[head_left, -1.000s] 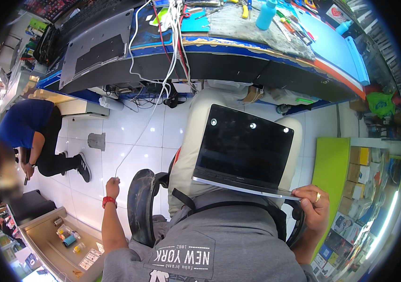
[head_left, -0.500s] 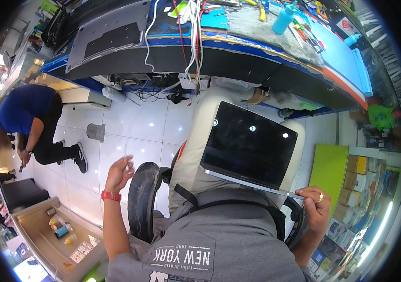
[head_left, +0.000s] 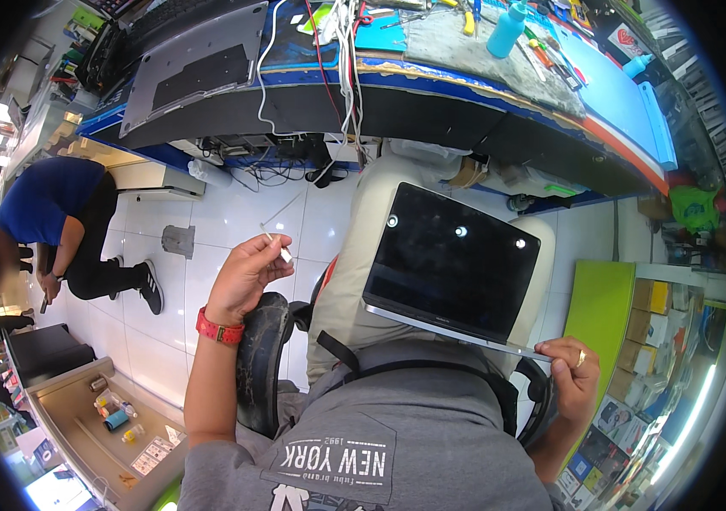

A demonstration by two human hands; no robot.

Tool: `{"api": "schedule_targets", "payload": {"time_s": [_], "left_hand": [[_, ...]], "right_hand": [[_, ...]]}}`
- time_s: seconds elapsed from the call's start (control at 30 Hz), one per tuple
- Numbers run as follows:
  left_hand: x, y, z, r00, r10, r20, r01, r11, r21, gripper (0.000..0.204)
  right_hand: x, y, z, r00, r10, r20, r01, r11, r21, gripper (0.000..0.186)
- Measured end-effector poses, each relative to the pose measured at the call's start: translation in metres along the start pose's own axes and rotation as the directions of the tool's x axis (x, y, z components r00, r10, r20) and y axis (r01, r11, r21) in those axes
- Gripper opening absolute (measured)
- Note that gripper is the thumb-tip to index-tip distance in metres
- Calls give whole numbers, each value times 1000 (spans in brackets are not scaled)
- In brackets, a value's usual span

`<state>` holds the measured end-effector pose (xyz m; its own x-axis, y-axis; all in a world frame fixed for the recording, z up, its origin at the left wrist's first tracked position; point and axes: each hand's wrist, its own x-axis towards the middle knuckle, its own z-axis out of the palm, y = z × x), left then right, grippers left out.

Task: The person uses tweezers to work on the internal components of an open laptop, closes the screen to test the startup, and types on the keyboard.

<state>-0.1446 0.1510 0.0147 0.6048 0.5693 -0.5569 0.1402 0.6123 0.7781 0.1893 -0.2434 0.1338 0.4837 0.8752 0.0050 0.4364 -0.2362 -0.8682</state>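
Note:
An open laptop point(head_left: 455, 264) with a dark, shiny screen rests tilted on my lap, its silver base edge toward my waist. My right hand point(head_left: 572, 373), wearing a ring, pinches the near right corner of that base. Left of my lap, over the floor, my left hand point(head_left: 252, 271) is raised with its fingers pinched round the small white plug point(head_left: 285, 255) of a thin white cable. The cable rises behind the fingers toward the workbench and partly blends with the white tiles. Plug and laptop are apart.
The workbench point(head_left: 482, 106) ahead carries a grey laptop bottom case point(head_left: 197, 75), hanging cables point(head_left: 346, 77), a turquoise bottle point(head_left: 508, 32) and tools. A chair armrest point(head_left: 262, 362) stands left of me. Further left, a person in blue point(head_left: 57, 200) bends over near an open drawer point(head_left: 108, 426).
My left hand has moved up and right, closer to the laptop, and the white plug now shows clearly in its fingers. My right hand and the laptop have hardly moved.

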Motion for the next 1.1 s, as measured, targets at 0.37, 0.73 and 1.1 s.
{"api": "schedule_targets", "payload": {"time_s": [0.37, 0.73, 1.1], "left_hand": [[53, -12, -22, 979, 36, -202, 142, 591, 794, 32], [174, -16, 62, 893, 440, 96, -317, 464, 827, 36], [240, -19, 107, 849, 506, -152, -163, 525, 835, 35]], "right_hand": [[4, -1, -2, 1000, 4, 12, -4, 1000, -7, 19], [7, -3, -1, 998, 60, -11, -60, 998, 6, 20], [-1, -3, -2, 992, 123, -20, -122, 992, 32, 22]]}}
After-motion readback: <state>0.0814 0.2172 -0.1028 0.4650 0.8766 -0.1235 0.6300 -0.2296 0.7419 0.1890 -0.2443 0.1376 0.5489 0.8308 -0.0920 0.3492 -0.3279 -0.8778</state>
